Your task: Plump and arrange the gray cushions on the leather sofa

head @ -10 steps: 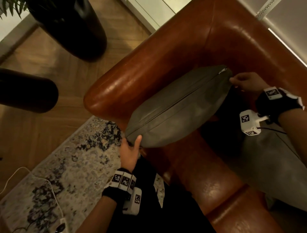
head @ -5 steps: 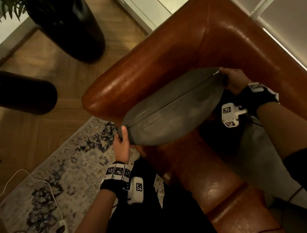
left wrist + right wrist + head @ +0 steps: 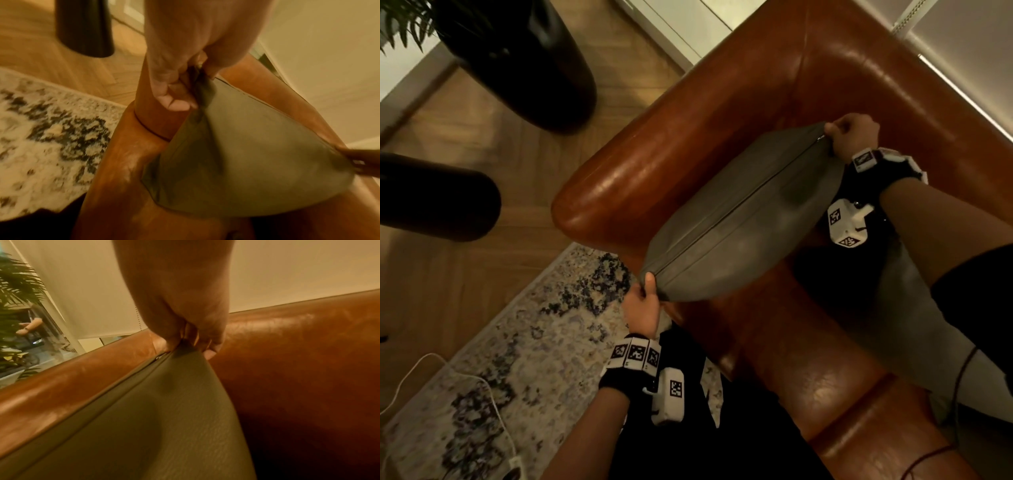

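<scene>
A gray cushion (image 3: 743,222) with a zip seam along its top stands on edge in the corner of the brown leather sofa (image 3: 722,113), beside the armrest. My left hand (image 3: 645,294) pinches its near corner (image 3: 202,87), fingers curled round the fabric. My right hand (image 3: 846,137) grips the far corner by the zip end (image 3: 185,347), close to the sofa back. A second gray cushion (image 3: 914,329) lies on the seat under my right forearm, partly hidden.
Two dark rounded planters (image 3: 524,58) (image 3: 434,198) stand on the wooden floor left of the sofa. A patterned rug (image 3: 500,359) with a white cable (image 3: 482,387) lies in front. A wall with a roller blind (image 3: 92,288) runs behind the sofa back.
My left hand went from open beside the cushion's near corner to pinching it. My right hand closed on the far corner. The cushion has been drawn up and stretched between them.
</scene>
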`<state>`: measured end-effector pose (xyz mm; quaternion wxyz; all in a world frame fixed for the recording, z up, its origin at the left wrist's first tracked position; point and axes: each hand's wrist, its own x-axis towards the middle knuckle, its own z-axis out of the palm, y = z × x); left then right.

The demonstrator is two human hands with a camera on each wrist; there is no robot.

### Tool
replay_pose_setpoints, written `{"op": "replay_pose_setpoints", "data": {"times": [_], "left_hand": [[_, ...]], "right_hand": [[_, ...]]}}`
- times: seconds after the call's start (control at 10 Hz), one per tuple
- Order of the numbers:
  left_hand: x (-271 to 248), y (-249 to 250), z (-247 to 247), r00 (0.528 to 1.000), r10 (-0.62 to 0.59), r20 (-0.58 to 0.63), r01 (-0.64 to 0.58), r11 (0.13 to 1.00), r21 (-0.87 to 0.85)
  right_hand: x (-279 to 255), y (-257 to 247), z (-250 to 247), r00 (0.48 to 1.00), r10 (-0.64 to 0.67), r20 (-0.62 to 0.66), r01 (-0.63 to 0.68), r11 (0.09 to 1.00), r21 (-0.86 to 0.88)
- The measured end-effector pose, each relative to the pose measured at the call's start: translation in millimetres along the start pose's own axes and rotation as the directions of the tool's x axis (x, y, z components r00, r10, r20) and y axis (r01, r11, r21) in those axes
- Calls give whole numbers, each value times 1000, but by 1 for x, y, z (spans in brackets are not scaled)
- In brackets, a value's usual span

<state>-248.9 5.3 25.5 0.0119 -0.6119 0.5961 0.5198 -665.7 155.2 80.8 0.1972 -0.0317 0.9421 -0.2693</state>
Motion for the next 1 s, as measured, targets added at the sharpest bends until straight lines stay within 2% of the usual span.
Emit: {"op": "replay_pose_setpoints", "data": {"times": [0.1, 0.2, 0.3, 0.4, 0.5, 0.6, 0.7, 0.8, 0.9, 1.0], "left_hand": [[-15, 14, 2, 988, 134, -82, -125, 987, 102], [-33, 39, 12, 851, 505, -145, -409, 810, 421], [-44, 58, 39, 704, 675, 220, -646, 481, 593], [-40, 64, 64, 633, 561, 534, -743, 244, 624], [-27, 60, 68, 656, 437, 616, -736, 190, 649], [-24, 63, 63, 654, 425, 626, -736, 165, 657], [-30, 78, 59, 648, 428, 630, -748, 200, 633], [-46, 89, 53, 577, 474, 665, -797, 147, 586], [-53, 95, 49, 454, 524, 720, -854, 28, 519], [-53, 49, 18, 302, 583, 754, -885, -123, 449]], "right_hand": [[-19, -5, 4, 992, -86, -86, 75, 989, -126], [-68, -3, 23, 925, -379, -34, 348, 880, -324], [-125, 11, 61, 748, -616, 249, 659, 644, -388], [-150, 29, 92, 733, -530, 427, 681, 564, -467], [-152, 34, 103, 774, -458, 437, 633, 580, -513], [-151, 25, 103, 780, -440, 444, 625, 560, -543], [-157, 13, 90, 802, -445, 397, 597, 589, -545], [-185, 18, 70, 827, -452, 336, 561, 618, -550], [-220, 36, 31, 844, -494, 209, 515, 639, -572], [-297, 102, 20, 911, -412, -9, 366, 818, -444]]}}
